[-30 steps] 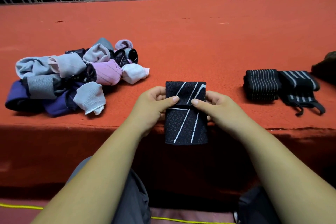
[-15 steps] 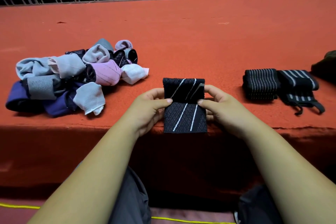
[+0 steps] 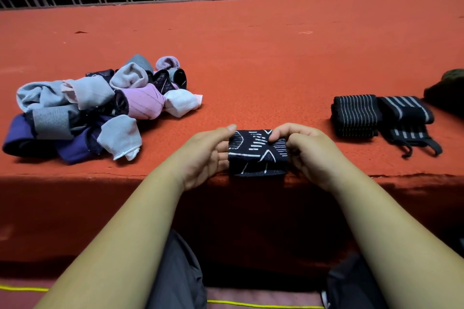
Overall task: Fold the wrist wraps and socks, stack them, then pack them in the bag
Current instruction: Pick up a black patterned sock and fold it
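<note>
Red carpeted ledge point(image 3: 251, 63), folded black sock point(image 3: 257, 153) at its near edge, left hand point(image 3: 206, 155) and right hand point(image 3: 308, 150) pinching its two ends, fingers curled, sock pile point(image 3: 88, 108) far left, two folded striped wraps point(image 3: 376, 118) right.

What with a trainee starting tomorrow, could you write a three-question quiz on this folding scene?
1. True or false: the left hand and the right hand both grip the black patterned piece at the near edge of the red table.
2. Where do the folded striped wraps lie? A) on the table, to the person's right; B) in the person's lap; C) hanging from the railing.
3. Fill in: the loose pile of socks lies to the person's ____.

Key: 1 true; 2 A; 3 left.
</note>
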Available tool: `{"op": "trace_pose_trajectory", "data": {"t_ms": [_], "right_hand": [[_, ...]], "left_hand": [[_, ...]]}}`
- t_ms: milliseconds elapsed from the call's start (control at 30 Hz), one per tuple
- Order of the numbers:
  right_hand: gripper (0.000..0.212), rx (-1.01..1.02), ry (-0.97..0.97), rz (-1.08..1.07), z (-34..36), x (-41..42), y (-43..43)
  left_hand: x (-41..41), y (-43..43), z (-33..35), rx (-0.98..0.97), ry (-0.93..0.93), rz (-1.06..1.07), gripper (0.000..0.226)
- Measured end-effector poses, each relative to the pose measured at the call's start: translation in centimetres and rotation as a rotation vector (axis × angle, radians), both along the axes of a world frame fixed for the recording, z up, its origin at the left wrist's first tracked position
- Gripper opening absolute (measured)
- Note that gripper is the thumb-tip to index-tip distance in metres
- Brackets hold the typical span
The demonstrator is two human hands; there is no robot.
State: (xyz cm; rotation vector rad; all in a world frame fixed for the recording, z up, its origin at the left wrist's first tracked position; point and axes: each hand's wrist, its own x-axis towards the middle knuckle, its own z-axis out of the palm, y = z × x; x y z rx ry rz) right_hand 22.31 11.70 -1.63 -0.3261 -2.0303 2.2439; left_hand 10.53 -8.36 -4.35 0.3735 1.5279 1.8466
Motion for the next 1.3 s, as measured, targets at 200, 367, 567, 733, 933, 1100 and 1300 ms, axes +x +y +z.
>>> {"op": "trace_pose_trajectory", "data": {"t_ms": [200, 367, 567, 733, 933, 1100, 1300], "right_hand": [[0.037, -0.029, 0.087, 0.032, -1.9, -1.7, 0.9], [0.027, 0.349, 0.087, 0.086, -2.7, -1.7, 1.2], [0.011, 0.365, 0.106, -0.086, -3.0, -2.4, 0.9], [0.021, 0.336, 0.085, -0.218, -3.3, -3.9, 0.9], [0.032, 0.452, 0.106, -0.397, -2.7, -5.6, 1.0], [0.010, 0.543, 0.120, -0.515, -2.5, -8.3, 2.6], [0.035, 0.573, 0.111, -0.520, -1.6, -11.7, 5.0]], "left_hand": [[0.3, 0.0, -0.2, 0.027, 0.145, 0.094, 0.037], [-0.1, 0.0, -0.2, 0.115, 0.159, 0.176, 0.041], [-0.3, 0.3, -0.8, -0.053, 0.267, 0.142, 0.035], [-0.9, 1.4, -0.8, -0.194, 0.389, 0.348, 0.037], [-3.1, 3.5, -0.5, -0.251, 0.718, 0.496, 0.028], [-4.8, 6.7, 0.3, -0.235, 0.784, 0.539, 0.023], [-8.0, 10.3, 1.6, -0.200, 0.842, 0.516, 0.051]]}}
